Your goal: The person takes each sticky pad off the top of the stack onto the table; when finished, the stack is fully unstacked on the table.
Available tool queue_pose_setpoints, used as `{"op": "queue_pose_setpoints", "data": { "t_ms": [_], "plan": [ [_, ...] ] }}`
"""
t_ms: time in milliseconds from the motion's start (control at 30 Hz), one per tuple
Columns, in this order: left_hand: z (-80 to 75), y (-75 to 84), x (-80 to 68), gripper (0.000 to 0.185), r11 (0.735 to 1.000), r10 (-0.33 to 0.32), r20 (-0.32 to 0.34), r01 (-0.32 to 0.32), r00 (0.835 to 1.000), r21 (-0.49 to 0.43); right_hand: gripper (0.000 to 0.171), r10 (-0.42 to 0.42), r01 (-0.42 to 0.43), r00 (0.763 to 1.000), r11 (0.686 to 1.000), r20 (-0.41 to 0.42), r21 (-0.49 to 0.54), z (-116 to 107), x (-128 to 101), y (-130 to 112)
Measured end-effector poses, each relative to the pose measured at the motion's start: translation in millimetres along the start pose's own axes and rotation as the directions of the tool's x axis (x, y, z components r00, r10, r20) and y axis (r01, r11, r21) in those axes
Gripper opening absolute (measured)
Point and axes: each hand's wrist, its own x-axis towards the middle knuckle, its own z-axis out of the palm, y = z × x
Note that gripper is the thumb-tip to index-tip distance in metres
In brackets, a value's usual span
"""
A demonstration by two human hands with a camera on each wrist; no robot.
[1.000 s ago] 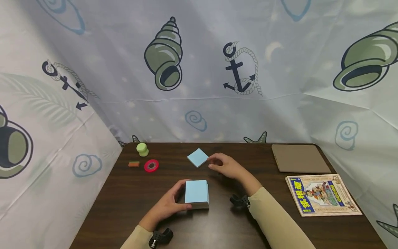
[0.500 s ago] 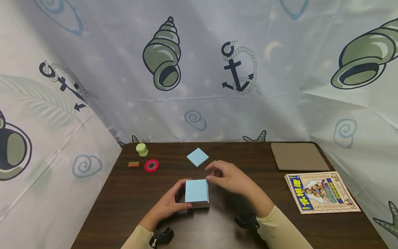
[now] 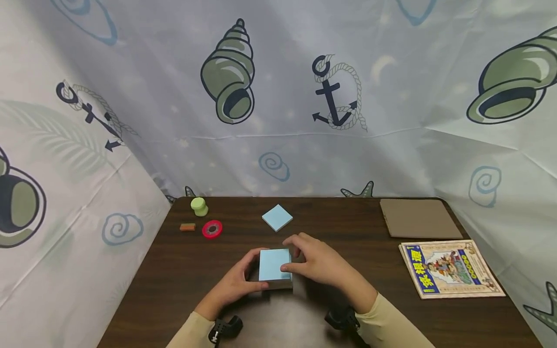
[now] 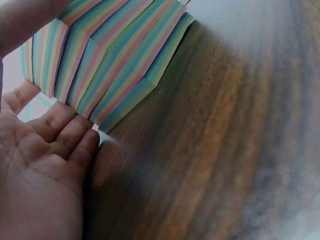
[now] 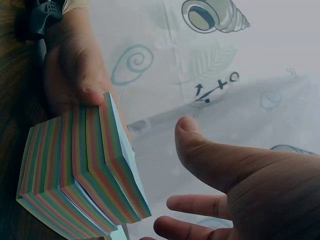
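A stack of sticky note pads (image 3: 271, 265) stands on the table in front, its top sheet light blue and its sides striped in several colours. My left hand (image 3: 232, 284) grips its left side, thumb at the near face and fingers at the far one; fingertips also meet the striped side in the left wrist view. At the stack's right edge hovers my right hand (image 3: 322, 261), thumb overlapping the top sheet in the head view. In the right wrist view that thumb and the fingers are spread, with a gap between them and the striped stack (image 5: 65, 160).
Behind the stack lies a separate light blue pad (image 3: 277, 218). To the left are a pale green knob-shaped object (image 3: 199, 206), a red ring-shaped object (image 3: 212, 229) and a small orange block (image 3: 187, 227). A printed booklet (image 3: 451, 269) and a brown board (image 3: 420, 219) lie at right.
My right hand has come nearer from beside the separate blue pad to the stack's right edge, its thumb now over the top sheet. The left hand keeps its grip in place.
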Motion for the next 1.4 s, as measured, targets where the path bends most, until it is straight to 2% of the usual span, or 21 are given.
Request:
{"op": "queue_pose_setpoints", "data": {
  "t_ms": [300,633,967,1400],
  "plan": [
    [-1.2,-0.4,1.7,0.084,1.0,0.017,0.007,-0.017,1.0,-0.021,0.065,0.009,-0.009,1.0,1.0,0.03,0.005,2.9,-0.4,2.0],
    [-1.1,2.0,1.9,0.085,0.999,-0.038,0.015,0.038,0.999,-0.01,0.076,0.01,-0.008,0.999,0.999,0.038,-0.043,19.1,1.5,2.8],
    [-2.4,2.2,2.5,0.085,0.999,-0.051,-0.005,0.051,0.999,0.001,0.084,0.034,-0.028,0.998,0.995,0.051,-0.097,21.7,4.6,3.1],
    [-1.4,0.1,-1.8,0.086,0.997,-0.074,-0.017,0.074,0.997,0.031,0.082,0.016,-0.012,0.999,0.997,0.049,-0.078,16.6,3.0,5.8]
  ]
}}
